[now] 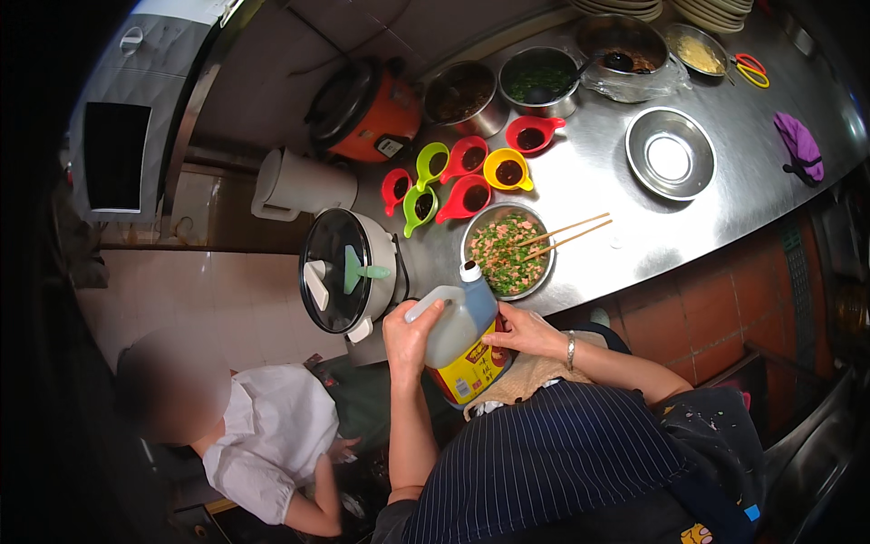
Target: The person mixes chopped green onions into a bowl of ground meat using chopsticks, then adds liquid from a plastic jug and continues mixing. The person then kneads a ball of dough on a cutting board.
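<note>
My left hand (410,337) grips the handle of a large plastic jug (454,331) with a yellow label that bears writing. My right hand (533,335) holds the jug's other side, a bracelet on that wrist. The jug tilts, its uncapped white mouth at the near rim of a steel bowl (467,238). Dark liquid shows in the mouth; no stream is visible. Chopped green pieces and pink bits (506,255) fill the bowl. A pair of wooden chopsticks (572,233) rests in it, ends sticking out to the right.
Several coloured handled cups (509,170) of dark sauce stand behind the bowl. An electric pot (374,245) with a glass lid is left, near a white kettle (309,182) and orange cooker (380,112). A steel bowl (671,154) sits right. A person in white (279,415) is at left.
</note>
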Action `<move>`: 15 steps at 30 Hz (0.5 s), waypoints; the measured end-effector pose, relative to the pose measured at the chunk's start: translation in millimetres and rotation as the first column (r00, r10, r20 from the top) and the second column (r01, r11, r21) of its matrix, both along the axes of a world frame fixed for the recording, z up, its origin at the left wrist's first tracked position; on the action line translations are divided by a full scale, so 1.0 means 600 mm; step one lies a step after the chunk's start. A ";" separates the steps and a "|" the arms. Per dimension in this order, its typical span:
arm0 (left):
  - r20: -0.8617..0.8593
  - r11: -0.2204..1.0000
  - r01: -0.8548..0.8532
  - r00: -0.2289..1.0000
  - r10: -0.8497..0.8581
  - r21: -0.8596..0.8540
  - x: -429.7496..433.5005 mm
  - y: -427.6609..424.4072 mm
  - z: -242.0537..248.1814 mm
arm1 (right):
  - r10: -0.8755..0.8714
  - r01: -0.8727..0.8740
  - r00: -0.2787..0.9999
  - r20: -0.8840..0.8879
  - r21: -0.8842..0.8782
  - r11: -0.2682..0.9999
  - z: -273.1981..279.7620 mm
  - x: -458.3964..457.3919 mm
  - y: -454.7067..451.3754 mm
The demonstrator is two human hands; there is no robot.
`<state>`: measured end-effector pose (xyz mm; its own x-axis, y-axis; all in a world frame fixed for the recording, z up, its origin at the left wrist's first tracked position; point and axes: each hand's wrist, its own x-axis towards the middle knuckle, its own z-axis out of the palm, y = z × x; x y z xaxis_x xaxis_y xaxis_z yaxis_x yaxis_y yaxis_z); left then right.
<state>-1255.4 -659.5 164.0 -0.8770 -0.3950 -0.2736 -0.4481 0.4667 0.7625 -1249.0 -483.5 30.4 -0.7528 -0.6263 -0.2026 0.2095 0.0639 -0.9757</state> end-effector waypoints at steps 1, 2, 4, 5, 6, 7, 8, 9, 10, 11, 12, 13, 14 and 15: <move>-0.005 1.000 0.003 1.000 -0.002 0.011 0.003 -0.001 0.000 | -0.014 0.013 1.000 -0.009 -0.027 1.000 -0.011 0.005 -0.005; -0.011 1.000 0.006 1.000 -0.005 0.021 0.007 -0.001 -0.002 | -0.028 0.027 0.999 -0.018 -0.055 0.998 -0.019 0.011 -0.008; -0.007 1.000 0.014 1.000 -0.014 0.018 0.018 -0.005 -0.010 | -0.029 0.030 0.999 0.018 -0.089 0.996 -0.018 0.022 -0.007; 0.001 1.000 0.023 1.000 -0.023 0.003 0.023 -0.007 -0.014 | -0.030 0.034 0.999 0.036 -0.106 0.994 -0.018 0.027 -0.006; 0.009 0.999 0.035 0.999 -0.035 -0.010 0.025 -0.007 -0.017 | -0.034 0.038 0.998 0.044 -0.109 0.993 -0.021 0.032 -0.005; 0.022 0.999 0.038 0.999 -0.038 -0.018 0.027 -0.004 -0.017 | -0.037 0.043 0.998 0.053 -0.113 0.993 -0.025 0.036 -0.004; 0.034 0.999 0.042 0.999 -0.041 -0.027 0.029 0.001 -0.012 | -0.042 0.049 0.997 0.061 -0.117 0.992 -0.028 0.041 -0.004; 0.047 0.998 0.047 0.998 -0.045 -0.033 0.031 0.006 -0.010 | -0.052 0.062 0.996 0.075 -0.126 0.990 -0.028 0.045 -0.002; 0.049 0.998 0.052 0.998 -0.051 -0.032 0.032 0.008 -0.012 | -0.063 0.075 0.994 0.090 -0.135 0.988 -0.028 0.049 0.000; 0.051 0.998 0.058 0.997 -0.056 -0.031 0.033 0.011 -0.014 | -0.075 0.089 0.992 0.104 -0.144 0.986 -0.027 0.053 0.002; 0.050 0.998 0.062 0.997 -0.060 -0.033 0.035 0.013 -0.014 | -0.075 0.087 0.992 0.098 -0.119 0.989 -0.027 0.057 0.004; 0.059 0.994 0.090 0.995 -0.086 -0.055 0.034 0.016 -0.013 | -0.076 0.084 0.993 0.092 -0.094 0.992 -0.027 0.060 0.006; 0.068 0.990 0.118 0.991 -0.113 -0.076 0.032 0.020 -0.010 | -0.077 0.083 0.993 0.086 -0.069 0.994 -0.028 0.062 0.009; 0.077 0.985 0.144 0.988 -0.136 -0.099 0.031 0.022 -0.008 | -0.078 0.086 0.992 0.097 -0.072 0.994 -0.025 0.063 0.009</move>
<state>-1236.8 -646.1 159.5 -0.9059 -0.2993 -0.2995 -0.4229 0.6037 0.6758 -1210.9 -477.8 15.3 -0.7822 -0.5796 -0.2286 0.3015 -0.0310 -0.9529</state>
